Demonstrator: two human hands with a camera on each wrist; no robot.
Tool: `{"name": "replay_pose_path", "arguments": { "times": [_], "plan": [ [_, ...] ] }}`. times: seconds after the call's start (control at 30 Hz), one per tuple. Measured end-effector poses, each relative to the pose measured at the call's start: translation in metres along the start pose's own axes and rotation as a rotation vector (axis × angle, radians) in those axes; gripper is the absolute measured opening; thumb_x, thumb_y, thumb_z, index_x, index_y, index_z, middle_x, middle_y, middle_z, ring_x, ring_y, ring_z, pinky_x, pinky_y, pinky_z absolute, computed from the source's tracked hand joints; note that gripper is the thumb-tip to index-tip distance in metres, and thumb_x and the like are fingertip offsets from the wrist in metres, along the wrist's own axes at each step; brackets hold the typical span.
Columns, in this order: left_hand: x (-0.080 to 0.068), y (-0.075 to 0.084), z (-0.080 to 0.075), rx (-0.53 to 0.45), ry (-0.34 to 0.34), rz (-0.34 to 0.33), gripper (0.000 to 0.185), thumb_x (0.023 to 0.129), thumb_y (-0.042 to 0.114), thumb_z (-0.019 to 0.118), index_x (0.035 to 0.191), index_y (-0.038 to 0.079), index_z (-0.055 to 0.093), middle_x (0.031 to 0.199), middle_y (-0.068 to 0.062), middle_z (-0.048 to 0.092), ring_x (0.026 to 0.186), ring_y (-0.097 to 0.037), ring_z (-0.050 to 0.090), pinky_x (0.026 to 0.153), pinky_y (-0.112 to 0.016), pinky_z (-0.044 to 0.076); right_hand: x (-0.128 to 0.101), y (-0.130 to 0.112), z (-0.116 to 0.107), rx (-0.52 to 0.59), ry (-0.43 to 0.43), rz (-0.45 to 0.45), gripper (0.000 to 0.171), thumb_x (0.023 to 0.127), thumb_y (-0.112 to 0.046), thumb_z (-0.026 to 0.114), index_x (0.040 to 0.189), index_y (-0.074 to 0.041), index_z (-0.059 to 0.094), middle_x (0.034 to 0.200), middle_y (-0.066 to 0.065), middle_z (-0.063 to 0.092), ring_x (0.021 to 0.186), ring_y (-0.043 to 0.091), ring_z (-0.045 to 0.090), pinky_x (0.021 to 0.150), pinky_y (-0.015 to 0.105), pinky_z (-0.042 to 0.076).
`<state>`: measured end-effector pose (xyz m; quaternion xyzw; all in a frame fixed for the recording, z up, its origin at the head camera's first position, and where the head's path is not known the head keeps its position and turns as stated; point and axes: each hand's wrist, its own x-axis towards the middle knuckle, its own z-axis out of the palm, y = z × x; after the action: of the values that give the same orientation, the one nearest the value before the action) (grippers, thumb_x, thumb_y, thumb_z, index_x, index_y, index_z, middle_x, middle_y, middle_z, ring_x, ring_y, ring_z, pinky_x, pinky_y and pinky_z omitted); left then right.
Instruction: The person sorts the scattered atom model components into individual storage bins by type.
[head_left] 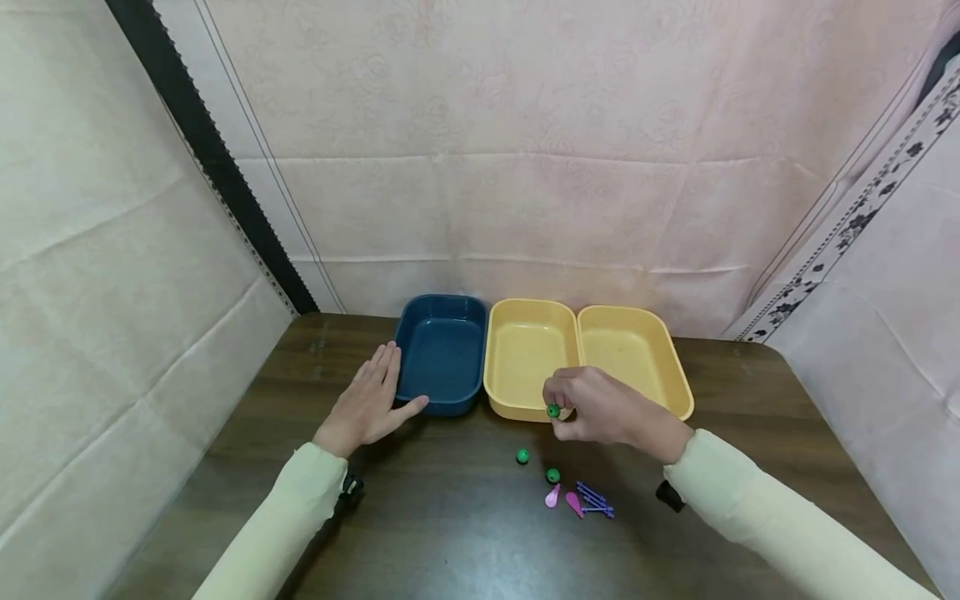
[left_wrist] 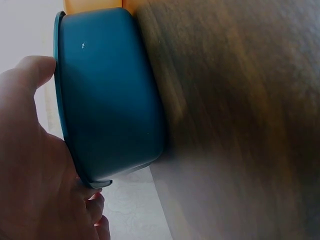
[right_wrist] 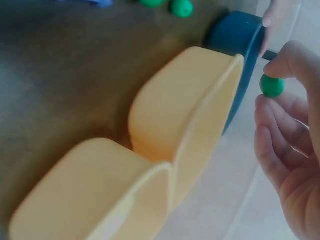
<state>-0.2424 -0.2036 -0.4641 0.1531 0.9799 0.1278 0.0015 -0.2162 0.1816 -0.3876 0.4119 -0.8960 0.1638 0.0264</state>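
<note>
Below right of centre in the head view, the right hand is pinching a green bead by the middle yellow tray; should the fingertips be loosening, its roundness could be sending it rolling. Left of centre, the left hand, fingers straight, is touching the blue tray.

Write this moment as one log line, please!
right hand: pinches green bead | left hand: touches blue tray | table: two green beads, two pink pieces, purple sticks
</note>
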Motion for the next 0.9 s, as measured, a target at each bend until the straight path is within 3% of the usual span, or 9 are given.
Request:
{"name": "replay_pose_path", "arguments": {
  "times": [0.33,0.53,0.9],
  "plan": [
    [-0.001,0.001,-0.003,0.016,-0.007,-0.002,0.107,0.101,0.073,0.046,0.168,-0.003,0.010,0.178,-0.022,0.007,0.166,-0.042,0.009,0.133,-0.060,0.017,0.029,-0.004,-0.019,-0.027,-0.002,-0.033,0.013,0.086,-0.013,0.081,0.088,-0.016,0.068,0.082,-0.003,0.063,0.078,0.014,0.060,0.069,0.021,0.053],
    [-0.001,0.001,-0.002,0.013,-0.017,-0.008,0.108,0.101,0.073,0.046,0.168,-0.003,0.009,0.178,-0.022,0.006,0.166,-0.042,0.008,0.133,-0.060,0.016,0.047,-0.008,-0.030,-0.062,0.017,-0.074,0.011,0.087,-0.013,0.080,0.090,-0.013,0.069,0.084,0.000,0.066,0.079,0.011,0.058,0.071,0.022,0.056],
    [0.000,0.001,-0.002,0.017,-0.024,-0.010,0.108,0.101,0.074,0.045,0.168,-0.003,0.008,0.178,-0.022,0.006,0.166,-0.042,0.007,0.133,-0.061,0.016,0.079,-0.011,-0.037,-0.058,0.052,-0.047,0.008,0.089,-0.013,0.077,0.093,-0.011,0.071,0.087,0.002,0.066,0.081,0.017,0.062,0.071,0.025,0.054]
  ]
}}
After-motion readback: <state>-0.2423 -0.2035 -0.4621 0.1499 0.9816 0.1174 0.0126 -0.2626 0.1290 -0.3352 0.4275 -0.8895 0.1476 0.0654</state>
